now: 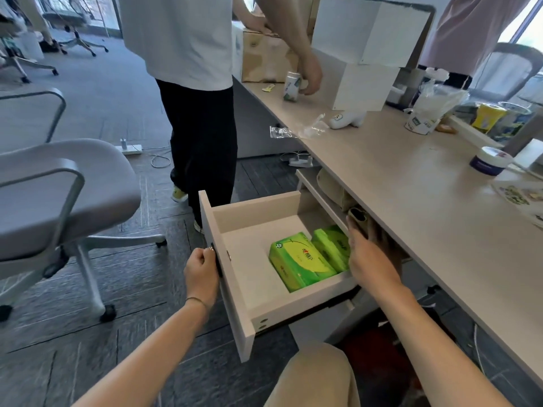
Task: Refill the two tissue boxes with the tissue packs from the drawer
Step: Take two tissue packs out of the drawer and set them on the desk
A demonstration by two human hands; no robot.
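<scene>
The pale drawer point(235, 292) under the desk stands pulled out. Inside it lie two green tissue packs side by side, the near pack point(299, 261) and the far pack point(333, 245), which my right hand partly hides. My left hand point(202, 274) is closed on the dark handle at the drawer front. My right hand point(368, 257) hovers over the drawer's right edge, just above the far pack, fingers apart and holding nothing. Two white boxes point(367, 54) are stacked on the desk at the back; I cannot tell whether they are the tissue boxes.
A person in a white shirt point(188, 39) stands close beyond the drawer, hand at a small can point(292, 86) on the desk point(411, 183). A grey office chair point(58, 195) stands left. Bags, jars and a tub point(489, 161) crowd the desk's right side.
</scene>
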